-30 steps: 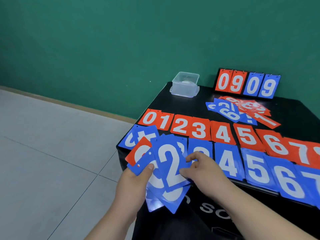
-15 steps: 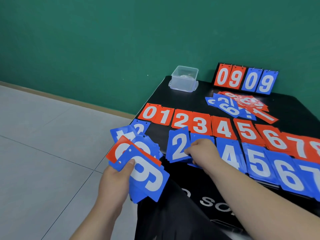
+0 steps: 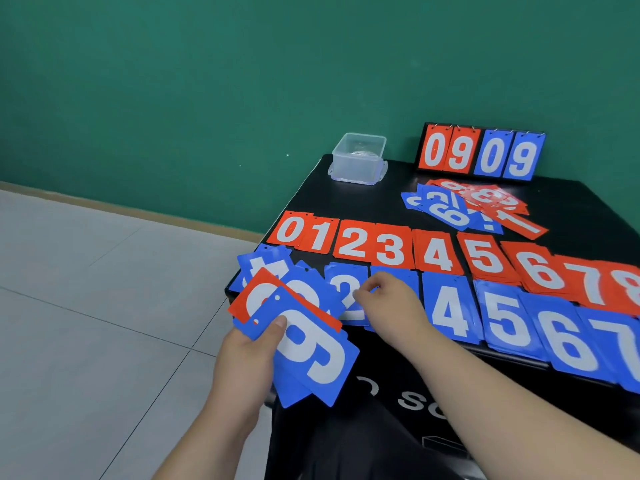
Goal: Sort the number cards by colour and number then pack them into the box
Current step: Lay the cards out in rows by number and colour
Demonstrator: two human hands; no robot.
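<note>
Head view, one frame.

Left hand [image 3: 249, 355]: we note it holds a fan of cards [image 3: 298, 386] off the near left corner of the table [image 3: 381, 199]. The thumb presses on top and the fingers are curled under the fan. A blue 9 card [image 3: 311, 355] lies uppermost, with a red card [image 3: 249, 299] showing beneath it at the far left. More blue cards [image 3: 263, 265] show behind the fan; we cannot tell whether they lie on the table or belong to the fan.

Right hand [image 3: 388, 306]: seen from the back, thumb and fingertips drawn together on the right edge of the blue 2 card [image 3: 344, 289]. This card lies at the left end of the blue row [image 3: 509, 323]. The hand covers most of the next card; 4, 5, 6 and 7 follow to the right.

The red row [image 3: 436, 252] lies just beyond the blue one, reading 0 to 8 from left to right, cards overlapping.

A loose pile [image 3: 467, 206] of mixed red and blue cards lies farther back, right of centre.

The clear box [image 3: 358, 157] stands at the far left corner of the table, well apart from both hands.

A scoreboard stand [image 3: 481, 152] stands upright at the far edge, showing red 0 9 and blue 0 9.
</note>
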